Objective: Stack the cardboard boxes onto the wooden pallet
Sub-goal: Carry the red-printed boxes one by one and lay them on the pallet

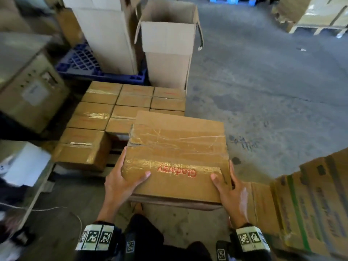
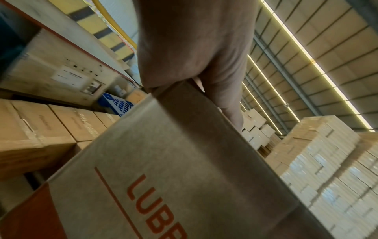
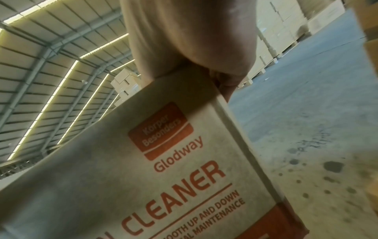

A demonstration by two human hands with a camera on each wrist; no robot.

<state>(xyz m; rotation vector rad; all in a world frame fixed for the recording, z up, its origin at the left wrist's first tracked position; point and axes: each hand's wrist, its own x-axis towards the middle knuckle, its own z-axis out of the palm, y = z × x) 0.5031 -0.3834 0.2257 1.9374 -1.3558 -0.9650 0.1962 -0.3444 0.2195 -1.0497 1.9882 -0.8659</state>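
Note:
I hold a taped brown cardboard box (image 1: 177,157) with red print in front of me, above the floor. My left hand (image 1: 122,179) grips its near left corner, thumb on top and fingers down the side. My right hand (image 1: 229,189) grips the near right corner the same way. The left wrist view shows the left hand (image 2: 194,56) over the box's edge (image 2: 174,169); the right wrist view shows the right hand (image 3: 190,40) on the printed side (image 3: 153,161). Just beyond, several like boxes (image 1: 105,110) lie in rows on the wooden pallet (image 1: 110,167), whose slats show at the near gap.
A tall open carton (image 1: 167,53) stands behind the pallet, beside white cartons on a blue plastic pallet (image 1: 81,63). A large box (image 1: 28,91) stands at the left. Flattened cartons (image 1: 310,204) lean at my right. Bare concrete floor (image 1: 273,91) stretches to the right.

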